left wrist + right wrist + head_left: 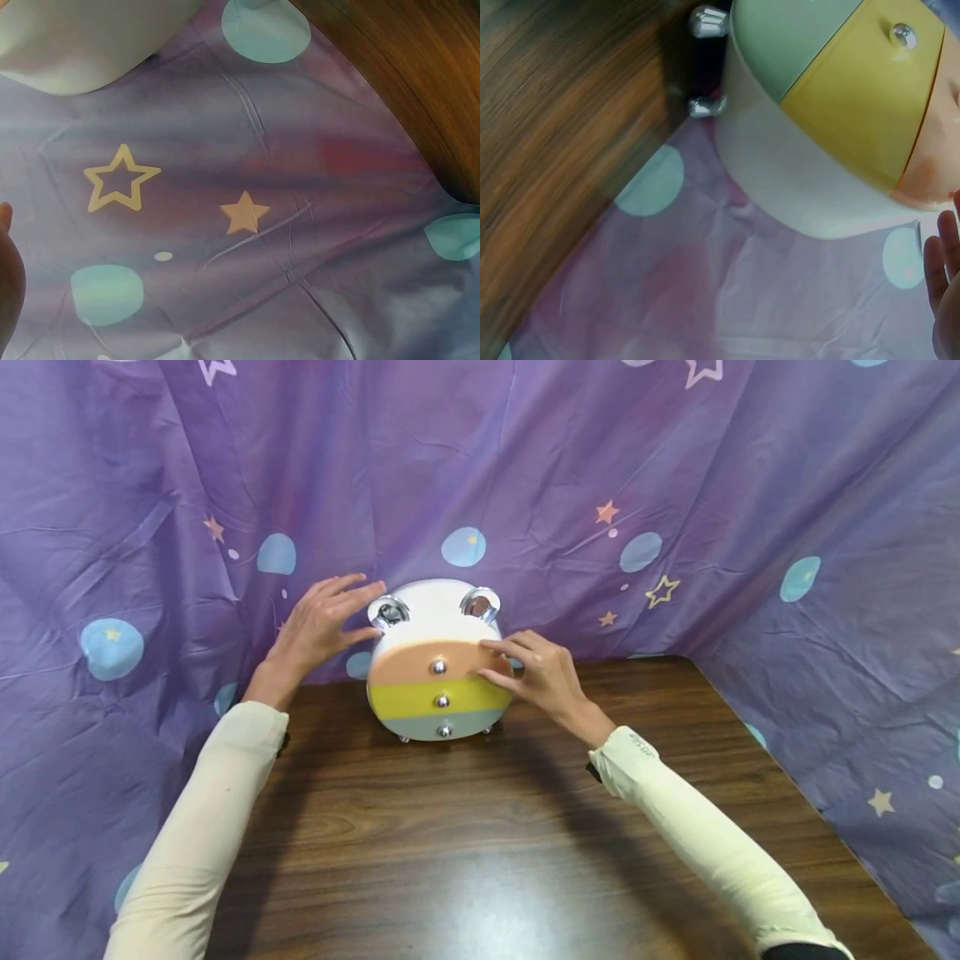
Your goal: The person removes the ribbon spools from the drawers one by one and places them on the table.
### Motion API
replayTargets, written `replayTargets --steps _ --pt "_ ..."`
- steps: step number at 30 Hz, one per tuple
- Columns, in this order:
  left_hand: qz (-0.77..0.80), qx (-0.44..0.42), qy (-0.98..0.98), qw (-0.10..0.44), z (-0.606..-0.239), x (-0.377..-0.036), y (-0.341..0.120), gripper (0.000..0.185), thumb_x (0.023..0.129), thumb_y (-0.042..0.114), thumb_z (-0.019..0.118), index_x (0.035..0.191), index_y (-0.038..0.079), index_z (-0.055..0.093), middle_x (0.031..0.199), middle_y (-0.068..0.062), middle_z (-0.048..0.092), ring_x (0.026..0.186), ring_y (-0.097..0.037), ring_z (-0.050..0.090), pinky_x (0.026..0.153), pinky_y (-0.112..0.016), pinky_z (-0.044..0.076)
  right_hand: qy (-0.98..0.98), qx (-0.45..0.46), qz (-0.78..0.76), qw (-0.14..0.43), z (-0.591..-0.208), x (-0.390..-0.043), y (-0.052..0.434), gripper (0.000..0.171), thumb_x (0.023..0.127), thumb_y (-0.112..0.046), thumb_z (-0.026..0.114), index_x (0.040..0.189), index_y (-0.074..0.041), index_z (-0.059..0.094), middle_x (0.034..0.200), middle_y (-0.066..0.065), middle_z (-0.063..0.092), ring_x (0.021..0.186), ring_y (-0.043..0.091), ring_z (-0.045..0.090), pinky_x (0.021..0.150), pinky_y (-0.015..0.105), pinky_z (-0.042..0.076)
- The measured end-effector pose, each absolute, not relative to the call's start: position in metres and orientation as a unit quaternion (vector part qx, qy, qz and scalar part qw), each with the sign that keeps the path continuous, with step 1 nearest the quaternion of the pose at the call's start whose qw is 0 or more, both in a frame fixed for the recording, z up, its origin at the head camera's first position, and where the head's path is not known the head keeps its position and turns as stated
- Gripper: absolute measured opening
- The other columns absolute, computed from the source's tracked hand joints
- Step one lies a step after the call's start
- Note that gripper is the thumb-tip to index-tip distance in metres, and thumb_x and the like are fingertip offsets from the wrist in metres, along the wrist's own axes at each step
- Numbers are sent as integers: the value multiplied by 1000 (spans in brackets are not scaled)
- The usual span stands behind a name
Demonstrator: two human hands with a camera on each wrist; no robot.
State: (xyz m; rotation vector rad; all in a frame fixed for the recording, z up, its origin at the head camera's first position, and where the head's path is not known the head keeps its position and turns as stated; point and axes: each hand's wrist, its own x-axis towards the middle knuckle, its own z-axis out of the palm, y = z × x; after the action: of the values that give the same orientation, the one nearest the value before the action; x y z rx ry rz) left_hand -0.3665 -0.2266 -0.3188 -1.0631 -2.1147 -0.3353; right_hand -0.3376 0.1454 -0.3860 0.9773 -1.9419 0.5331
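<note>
A small rounded white drawer box point(435, 610) stands at the back of the table. Its front has an orange drawer point(405, 662), a yellow drawer point(401, 701) and a grey-green drawer point(408, 727), each with a silver knob. Two ear-like silver-rimmed rings sit on top. My left hand point(318, 618) is spread beside the left ear, thumb and fingers apart, fingertips right by it. At the orange drawer's right end, my right hand point(543, 672) has its fingers extended, thumb lower, overlapping the front. Only part of that hand shows in the right wrist view.
Purple cloth point(405, 468) with stars and blue spots hangs close behind the box and along both sides. The brown wooden table point(390, 827) extends in front of it. Short silver feet point(709, 22) hold the box off the tabletop.
</note>
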Motion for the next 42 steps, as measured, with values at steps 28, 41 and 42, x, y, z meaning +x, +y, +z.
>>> replayTargets --steps 28,41,42 --pt "-141 -410 -821 373 -319 -371 -221 69 76 21 94 138 7 67 136 -11 68 128 -37 61 110 -54 46 -784 382 200 447 -394 -337 102 39 80 -38 91 116 -26 81 68 1 75 43 7 55 41 28 47" --pt "-143 -406 -824 368 -322 -368 -226 70 74 18 95 137 6 67 135 -11 69 127 -37 62 107 -55 48 -769 387 197 469 -401 -338 86 36 78 -36 93 112 -30 82 67 2 75 39 8 48 35 27 40" --pt "-143 -405 -825 367 -322 -368 -226 70 74 18 95 137 6 67 135 -11 69 127 -37 62 107 -55 49 -768 387 200 469 -402 -339 85 35 78 -35 93 111 -29 82 68 2 75 39 8 48 35 27 40"
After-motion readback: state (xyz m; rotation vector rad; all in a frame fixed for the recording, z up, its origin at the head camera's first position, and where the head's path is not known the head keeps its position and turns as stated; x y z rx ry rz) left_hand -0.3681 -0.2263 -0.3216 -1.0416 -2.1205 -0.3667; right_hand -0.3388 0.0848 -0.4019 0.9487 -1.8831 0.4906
